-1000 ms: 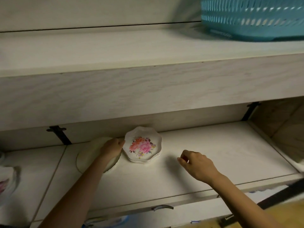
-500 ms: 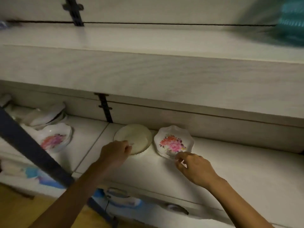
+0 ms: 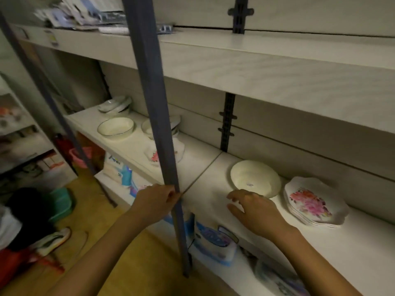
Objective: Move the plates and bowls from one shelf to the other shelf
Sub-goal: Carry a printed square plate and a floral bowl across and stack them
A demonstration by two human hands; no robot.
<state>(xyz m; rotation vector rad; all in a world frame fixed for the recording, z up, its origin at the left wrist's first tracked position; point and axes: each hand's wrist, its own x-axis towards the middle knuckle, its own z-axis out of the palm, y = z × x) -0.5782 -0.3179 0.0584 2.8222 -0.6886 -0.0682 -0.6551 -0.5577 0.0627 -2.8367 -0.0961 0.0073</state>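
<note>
A plain cream plate (image 3: pixel 255 178) lies on the right section of the white shelf (image 3: pixel 363 242), with a stack of scalloped floral plates (image 3: pixel 316 204) to its right. My right hand (image 3: pixel 256 212) hovers just in front of the cream plate, fingers spread and empty. My left hand (image 3: pixel 156 201) is curled at the shelf's front edge against a blue upright post (image 3: pixel 158 103) and holds nothing. On the left section sit a cream bowl (image 3: pixel 115 126), stacked bowls (image 3: pixel 115 104) at the back, another bowl (image 3: pixel 147 127) and a floral plate (image 3: pixel 180 150), both partly hidden by the post.
An upper shelf board (image 3: pixel 256 67) overhangs the plates. Packaged goods (image 3: pixel 213 238) fill the shelf below. A green basin (image 3: pixel 62 204) and a pink basket (image 3: pixel 79 157) stand on the wooden floor at left.
The view has swung left, bringing the left shelf section and post into sight. My left hand left the cream plate and moved left to the shelf edge. My right hand drew away from the floral stack and opened.
</note>
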